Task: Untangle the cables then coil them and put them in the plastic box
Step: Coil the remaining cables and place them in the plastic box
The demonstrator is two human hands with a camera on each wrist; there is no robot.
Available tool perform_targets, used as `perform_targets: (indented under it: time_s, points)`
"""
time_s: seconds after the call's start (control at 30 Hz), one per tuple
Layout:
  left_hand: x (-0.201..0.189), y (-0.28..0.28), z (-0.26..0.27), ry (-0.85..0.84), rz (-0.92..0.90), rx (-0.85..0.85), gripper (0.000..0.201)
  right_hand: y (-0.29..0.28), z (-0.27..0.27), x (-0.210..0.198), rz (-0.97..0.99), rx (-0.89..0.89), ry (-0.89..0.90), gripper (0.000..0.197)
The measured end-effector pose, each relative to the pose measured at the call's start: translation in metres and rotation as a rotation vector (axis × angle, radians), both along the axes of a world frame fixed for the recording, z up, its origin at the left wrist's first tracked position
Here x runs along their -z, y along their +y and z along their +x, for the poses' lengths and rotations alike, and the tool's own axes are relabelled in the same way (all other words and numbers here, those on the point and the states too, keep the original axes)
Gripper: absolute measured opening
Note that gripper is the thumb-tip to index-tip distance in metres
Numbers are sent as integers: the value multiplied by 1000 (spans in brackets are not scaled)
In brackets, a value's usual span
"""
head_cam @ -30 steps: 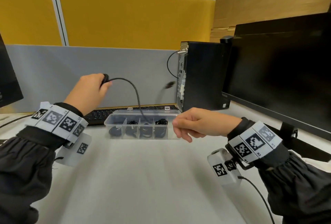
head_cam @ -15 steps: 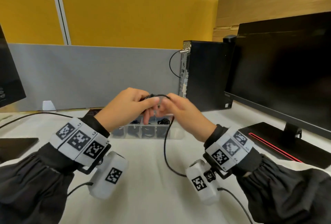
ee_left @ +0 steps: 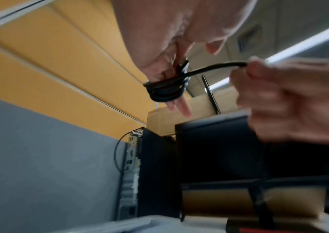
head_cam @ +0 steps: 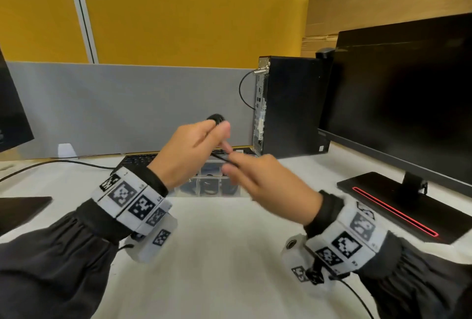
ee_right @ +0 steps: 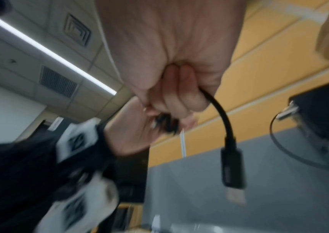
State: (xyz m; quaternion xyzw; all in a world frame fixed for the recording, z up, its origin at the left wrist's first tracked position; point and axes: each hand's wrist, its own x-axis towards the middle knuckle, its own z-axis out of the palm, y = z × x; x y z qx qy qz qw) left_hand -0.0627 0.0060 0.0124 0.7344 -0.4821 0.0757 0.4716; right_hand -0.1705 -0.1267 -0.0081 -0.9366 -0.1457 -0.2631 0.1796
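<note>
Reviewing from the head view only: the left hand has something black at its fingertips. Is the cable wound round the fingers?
Observer: Yes. The left wrist view shows the cable wound in several turns round the fingers of the left hand.
Operator: How much is unwound?
Observer: The right wrist view shows a short tail with its plug hanging from the right hand, which grips it in a fist.
Operator: And the other end?
Observer: Its connector sticks up beside the left hand's fingers, above the turns.
</note>
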Motion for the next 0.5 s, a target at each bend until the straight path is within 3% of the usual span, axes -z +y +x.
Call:
perform_targets:
  time_s: [0.07, 0.13, 0.27, 0.33, 0.4, 0.5]
  points:
    - [5, 3, 1, 13, 73, 18, 65, -17, 1, -13, 52, 73, -159, 30]
    - [4, 4, -6, 198, 69, 145, 53, -30, 2, -25, 77, 102, -252, 30]
    - [-4, 1, -12, 284, 19, 250, 39, -33, 3, -33, 184, 5, -338, 14]
    - [-5, 1, -11, 264, 8, 244, 39, -30, -2, -33, 208, -79, -300, 11]
    - [-4, 2, -8, 253, 11, 227, 50, -28, -10, -33, 205, -147, -187, 15]
    - [-1, 0, -5, 363, -68, 210, 48, -30, -18, -31, 133, -173, -46, 16]
